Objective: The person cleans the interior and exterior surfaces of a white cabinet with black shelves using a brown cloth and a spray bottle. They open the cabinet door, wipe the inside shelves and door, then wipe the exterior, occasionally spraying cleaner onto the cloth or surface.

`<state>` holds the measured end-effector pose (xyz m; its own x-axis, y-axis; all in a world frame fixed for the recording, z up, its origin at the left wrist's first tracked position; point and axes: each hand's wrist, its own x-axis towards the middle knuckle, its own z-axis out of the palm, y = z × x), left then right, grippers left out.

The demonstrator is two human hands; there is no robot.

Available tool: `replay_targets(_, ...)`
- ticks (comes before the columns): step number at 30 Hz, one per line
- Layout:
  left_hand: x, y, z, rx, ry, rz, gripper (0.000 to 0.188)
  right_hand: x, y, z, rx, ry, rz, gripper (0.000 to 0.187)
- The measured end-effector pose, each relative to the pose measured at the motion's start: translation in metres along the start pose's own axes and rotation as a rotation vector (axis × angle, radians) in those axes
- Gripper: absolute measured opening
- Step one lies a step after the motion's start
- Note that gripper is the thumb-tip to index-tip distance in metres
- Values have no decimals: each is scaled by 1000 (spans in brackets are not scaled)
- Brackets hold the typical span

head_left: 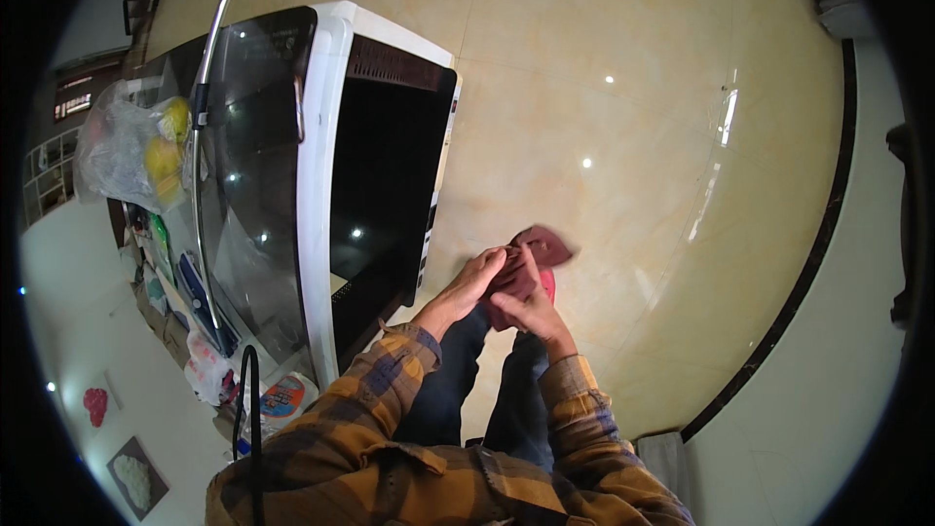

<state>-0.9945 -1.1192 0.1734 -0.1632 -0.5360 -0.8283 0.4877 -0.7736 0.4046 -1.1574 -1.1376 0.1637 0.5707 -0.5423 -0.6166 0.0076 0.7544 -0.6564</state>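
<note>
A maroon cloth [541, 245] is bunched up in front of my body, above my feet. My left hand [469, 284] is closed on its left side, with the fingers pointing up and to the right. From below and to the right, my right hand [531, 310] grips the same cloth, its thumb lying across a fold. The far end of the cloth flares loosely past my fingers and is slightly blurred. Part of a red shoe [548, 284] shows behind the cloth.
Left stands a white-framed unit [317, 136] with a dark glass top and black front panel. On it lie a clear plastic bag [131, 161] with yellow fruit and several packages. A curved metal pole [196, 195] crosses it. A white wall [808, 409] runs along the right.
</note>
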Motion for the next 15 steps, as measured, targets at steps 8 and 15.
replay_targets(8, -12, 134, 47, 686, 5, 255, 62, 36, -143, -1, 256, 149, -3, 72)
replay_targets(15, 21, 189, 40, 188, 108, 405, 64, 118, -208, -1, -23, -22, 64, 73)
